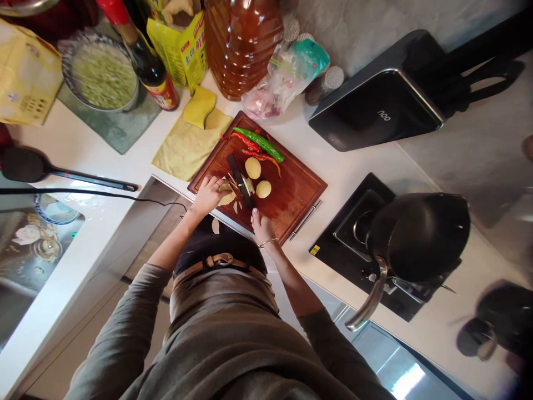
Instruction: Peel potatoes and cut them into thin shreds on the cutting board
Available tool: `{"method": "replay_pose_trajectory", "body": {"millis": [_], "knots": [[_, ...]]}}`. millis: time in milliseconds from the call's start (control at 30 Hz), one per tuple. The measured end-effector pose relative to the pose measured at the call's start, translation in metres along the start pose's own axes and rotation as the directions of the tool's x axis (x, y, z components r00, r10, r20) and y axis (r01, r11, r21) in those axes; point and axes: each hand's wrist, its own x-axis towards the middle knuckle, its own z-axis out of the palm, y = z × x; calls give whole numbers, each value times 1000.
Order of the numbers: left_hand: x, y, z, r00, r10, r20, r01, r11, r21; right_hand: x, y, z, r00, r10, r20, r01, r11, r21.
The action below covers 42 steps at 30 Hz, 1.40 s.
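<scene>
A reddish wooden cutting board (297, 191) lies on the white counter. My left hand (208, 194) presses down on a partly sliced peeled potato (227, 196) at the board's near-left corner. My right hand (260, 223), with a bracelet at the wrist, grips the handle of a dark-bladed knife (238, 176) whose blade lies next to that potato. Two whole peeled potatoes (252, 167) (264, 189) sit just past the blade. A long green chili (264, 143) and two red chilies (245, 141) lie at the board's far edge. Potato slices and peel scraps lie by the knife.
A dark wok (418, 233) sits on a black cooktop (353, 222) to the right. Behind the board are a yellow cloth (187, 147), a big oil jug (244, 47), a sauce bottle (152, 72), a bowl of green shreds (102, 75) and plastic bags (287, 75). A sink (25, 261) is left.
</scene>
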Motion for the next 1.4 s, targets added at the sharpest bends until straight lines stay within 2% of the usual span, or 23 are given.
{"method": "replay_pose_trajectory", "body": {"millis": [133, 300, 467, 567, 700, 967, 1067, 1233, 1400], "knots": [[-5, -4, 2, 1000, 13, -23, -14, 999, -38, -2, -2, 0, 999, -8, 34, 7, 1000, 5], [-27, 3, 3, 995, -27, -92, 20, 997, -80, -1, -4, 2, 999, -17, 42, 20, 996, -86], [-43, 12, 24, 989, -73, -132, 69, 997, -32, 0, -5, 3, 999, -16, 41, 23, 985, -169], [-44, 12, 42, 979, -127, -161, 122, 992, -44, 0, -7, 3, 998, -11, 65, 25, 975, -221], [-41, 7, 58, 981, -140, -136, 127, 987, -99, 0, -13, 2, 996, 19, 85, 10, 947, -322], [-41, 2, 65, 990, -91, -110, 79, 991, -109, 5, -29, 1, 988, 117, 101, -52, 868, -494], [-41, 2, 65, 988, -104, -114, 90, 988, -126, 11, -25, -1, 990, 99, 105, -41, 889, -456], [-41, 3, 67, 987, -125, -98, 113, 986, -122, 18, -10, -8, 994, 5, 111, 22, 972, -235], [-43, 2, 68, 987, -135, -90, 122, 984, -133, 11, -11, -11, 995, -52, 87, 76, 949, -305]]}}
